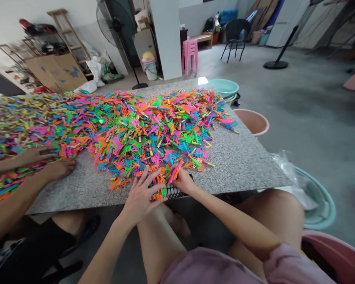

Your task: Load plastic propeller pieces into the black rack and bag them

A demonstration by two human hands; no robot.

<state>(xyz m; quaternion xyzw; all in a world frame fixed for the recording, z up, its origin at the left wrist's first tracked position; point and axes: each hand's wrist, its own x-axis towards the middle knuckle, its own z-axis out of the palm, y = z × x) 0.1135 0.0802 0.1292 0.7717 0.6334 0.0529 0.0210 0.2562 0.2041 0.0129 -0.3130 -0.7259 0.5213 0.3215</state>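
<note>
A broad heap of small plastic pieces (165,126) in pink, orange, green and blue covers much of the speckled stone table (236,165). My left hand (142,195) rests at the near edge of this heap, fingers spread, over orange and green pieces. Pinched in my right hand (183,181) is a pink plastic piece (175,171); its exact kind is too small to make out. Between and just below my hands, a black mesh basket (174,191) shows at the table's front edge, partly hidden by my hands and the pieces.
To the left, another person's hands (59,167) reach into the pile. Right of the table stand a teal basin (225,86), an orange basin (254,120) and a teal tub (328,201) with clear plastic bags. A standing fan (116,25) and pink stools (190,53) are behind.
</note>
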